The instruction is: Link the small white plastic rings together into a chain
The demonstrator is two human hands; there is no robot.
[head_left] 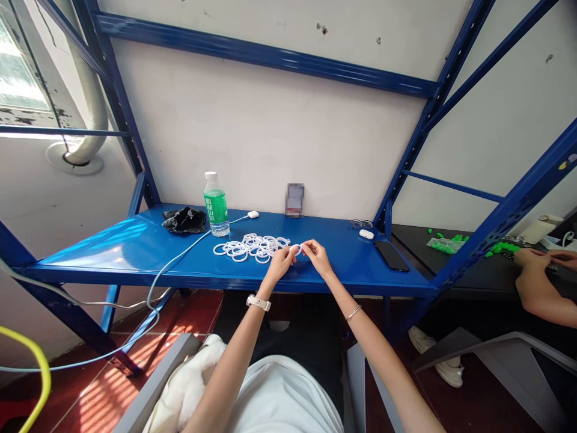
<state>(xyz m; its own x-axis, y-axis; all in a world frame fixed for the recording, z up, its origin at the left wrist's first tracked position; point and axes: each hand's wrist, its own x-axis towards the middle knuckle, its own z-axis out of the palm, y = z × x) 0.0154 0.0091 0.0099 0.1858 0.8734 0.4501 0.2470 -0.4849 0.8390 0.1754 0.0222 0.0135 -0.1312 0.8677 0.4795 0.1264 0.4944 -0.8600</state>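
Observation:
My left hand and my right hand meet over the front part of the blue table. Both are closed in a pinch on a small white ring, mostly covered by the fingertips. A loose pile of several white plastic rings lies flat just left of my left hand. Some rings overlap each other, and the pile's right end comes close to my left fingers. A light watch is on my left wrist and a thin bracelet on my right.
A water bottle, black plastic bag and white cable are at left. A phone leans on the wall. Glasses, a white case and a black phone lie right. A co-worker's hands are near green pieces.

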